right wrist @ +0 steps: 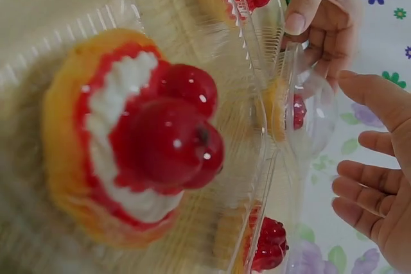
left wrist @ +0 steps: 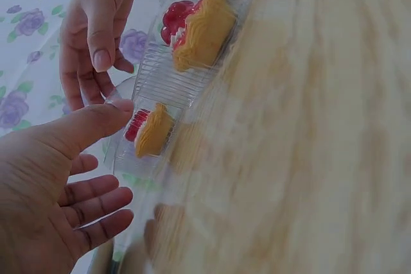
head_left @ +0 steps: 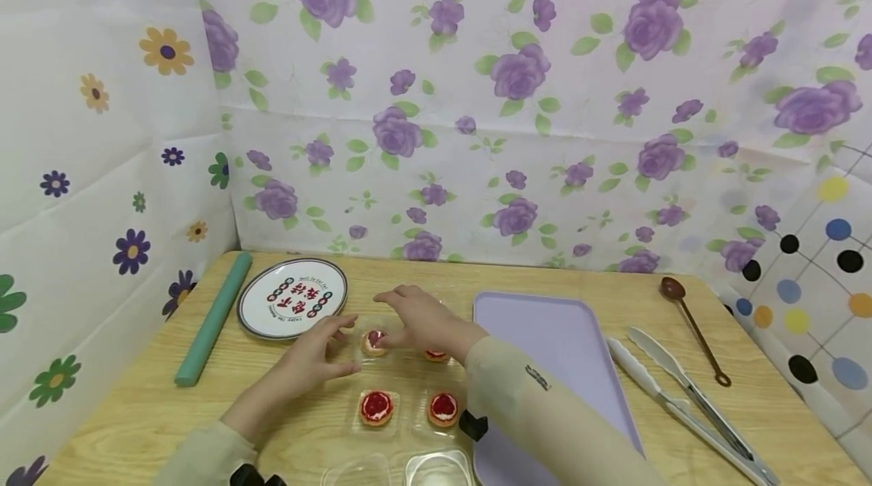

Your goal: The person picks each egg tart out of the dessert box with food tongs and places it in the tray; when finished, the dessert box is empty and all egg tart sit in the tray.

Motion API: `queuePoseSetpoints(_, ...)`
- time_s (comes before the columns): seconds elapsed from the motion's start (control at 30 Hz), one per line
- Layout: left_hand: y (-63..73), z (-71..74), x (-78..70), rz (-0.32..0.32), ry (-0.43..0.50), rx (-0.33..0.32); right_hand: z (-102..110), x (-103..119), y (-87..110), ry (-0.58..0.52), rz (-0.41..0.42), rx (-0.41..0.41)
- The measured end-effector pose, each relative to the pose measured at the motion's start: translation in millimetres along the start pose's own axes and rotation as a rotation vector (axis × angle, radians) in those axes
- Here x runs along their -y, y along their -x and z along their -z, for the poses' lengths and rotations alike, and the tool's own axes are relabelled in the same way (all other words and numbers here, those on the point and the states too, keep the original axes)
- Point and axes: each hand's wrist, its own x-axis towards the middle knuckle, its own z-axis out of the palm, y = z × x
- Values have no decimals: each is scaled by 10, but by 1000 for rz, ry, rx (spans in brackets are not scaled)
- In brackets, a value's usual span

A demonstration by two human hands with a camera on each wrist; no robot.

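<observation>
Several small fruit tarts with red berries and white cream sit in clear plastic boxes on the table. Over the back-left tart [head_left: 373, 343] stands a clear domed lid [right wrist: 318, 117]. My left hand [head_left: 309, 361] is on the left side of that box, fingers spread and relaxed, thumb toward the tart. From the back right my right hand [head_left: 425, 319] reaches over, its fingers loosely extended and its thumb near the lid. Neither hand grips anything. The back-right tart [head_left: 437, 356] is partly hidden by the right wrist. Nearer me are a front-left tart [head_left: 376, 408] and a front-right tart [head_left: 443, 409].
Two empty clear lids, one a squarish lid [head_left: 439, 468], lie at the front edge. A white plate [head_left: 262, 312] and a green rod [head_left: 214, 319] are at left. Rightward are a lilac tray [head_left: 538, 312], metal tongs [head_left: 695, 403] and a brown ladle [head_left: 696, 327].
</observation>
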Motion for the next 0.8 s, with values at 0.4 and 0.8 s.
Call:
queuePoseSetpoints(0.4, -49, -80, 118, 25, 4, -5, -56, 75, -230, 132, -5, 104)
queuePoseSetpoints(0.8, -112, -134, 148, 78, -14, -12, -97, 177, -263, 239, 25, 136)
